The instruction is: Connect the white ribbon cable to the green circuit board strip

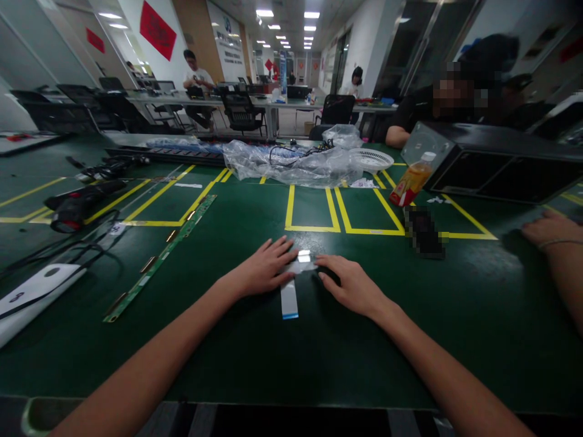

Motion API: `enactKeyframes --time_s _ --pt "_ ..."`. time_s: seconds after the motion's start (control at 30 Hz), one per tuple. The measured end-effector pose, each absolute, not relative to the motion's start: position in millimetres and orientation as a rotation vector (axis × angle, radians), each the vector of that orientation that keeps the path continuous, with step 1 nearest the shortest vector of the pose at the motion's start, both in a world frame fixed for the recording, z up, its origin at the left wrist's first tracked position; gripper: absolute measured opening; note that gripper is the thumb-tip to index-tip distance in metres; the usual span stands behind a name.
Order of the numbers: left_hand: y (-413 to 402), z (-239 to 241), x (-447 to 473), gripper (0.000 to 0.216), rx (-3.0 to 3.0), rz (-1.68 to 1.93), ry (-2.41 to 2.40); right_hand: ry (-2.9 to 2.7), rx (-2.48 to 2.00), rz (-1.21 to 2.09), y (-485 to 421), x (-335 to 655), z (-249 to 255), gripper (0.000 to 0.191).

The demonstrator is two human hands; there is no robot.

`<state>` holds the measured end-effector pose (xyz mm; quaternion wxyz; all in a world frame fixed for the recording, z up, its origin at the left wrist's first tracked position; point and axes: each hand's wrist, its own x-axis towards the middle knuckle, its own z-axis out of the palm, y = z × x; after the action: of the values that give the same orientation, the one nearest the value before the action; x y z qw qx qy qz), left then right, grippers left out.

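A white flat ribbon cable (289, 298) with a blue end lies on the green table (255, 352) right in front of me. My left hand (266, 267) rests flat on the table with fingers spread, its fingertips on the cable's upper part. My right hand (348, 284) lies palm down just right of the cable, fingertips touching a shiny strip (304, 256) at the cable's top. Neither hand lifts anything.
A long green circuit strip (159, 260) lies to the left. A power tool (77, 205) and cables sit further left. Crumpled clear plastic (296, 161), a white dish (372, 159), a bottle (412, 180) and a black case (496, 161) stand behind. Another person's hand (553, 230) rests at right.
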<state>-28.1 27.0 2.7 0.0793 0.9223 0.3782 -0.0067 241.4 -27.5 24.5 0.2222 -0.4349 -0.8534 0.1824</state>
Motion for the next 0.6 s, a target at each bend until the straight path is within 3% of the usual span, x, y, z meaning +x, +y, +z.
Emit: enactKeyframes --time_s 0.1,0.2,0.43,0.6 --pt "14.4 3.3 -9.7 0.066 2.789 0.026 0.942 -2.454 -1.159 0.509 -28.4 238.9 19.3 0.045" --pt "21.9 2.3 -18.1 0.065 2.762 0.070 1.060 -2.542 -1.163 0.468 -29.5 237.4 14.6 0.049" --pt "67.6 0.7 -105.3 0.069 2.298 0.082 2.252 -2.521 -1.256 0.413 -36.5 236.7 20.3 0.048" --pt "83.9 -6.9 -157.5 0.073 1.832 0.083 2.531 -2.573 -1.254 0.443 -37.5 236.1 18.6 0.049"
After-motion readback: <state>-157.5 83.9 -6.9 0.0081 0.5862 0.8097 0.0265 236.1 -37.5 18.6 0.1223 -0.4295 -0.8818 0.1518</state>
